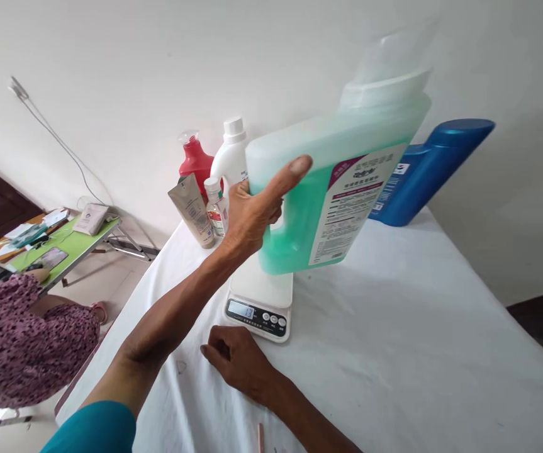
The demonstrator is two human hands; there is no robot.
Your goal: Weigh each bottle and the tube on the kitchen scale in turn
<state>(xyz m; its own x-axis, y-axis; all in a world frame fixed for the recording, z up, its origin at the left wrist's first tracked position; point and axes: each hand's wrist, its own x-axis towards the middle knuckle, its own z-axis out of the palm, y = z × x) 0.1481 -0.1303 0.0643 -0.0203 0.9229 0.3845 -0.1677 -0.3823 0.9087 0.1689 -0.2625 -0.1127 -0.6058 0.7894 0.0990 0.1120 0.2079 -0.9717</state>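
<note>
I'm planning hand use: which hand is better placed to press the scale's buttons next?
Probably the right hand: it looks empty beside the scale, while the left hand grips the green bottle.

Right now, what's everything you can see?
Jug: 1, green-white, centre
Scale: 1, white, below jug
Tube: 1, beige, left back
Red bottle: 1, red, behind tube
White bottle: 1, white, beside red bottle
Small bottle: 1, clear, beside tube
Blue bottle: 1, blue, right
Cloth: 1, white, under scale
Stick: 1, brownish, bottom edge
Side table: 1, green, left
Packet: 1, beige, side table
Clutter: several, mixed colours, side table
Cable: 1, white, wall
Person: 1, purple patterned clothes, left
Left hand: 1, teal sleeve, holding jug
Right hand: 1, bare, near scale
</note>
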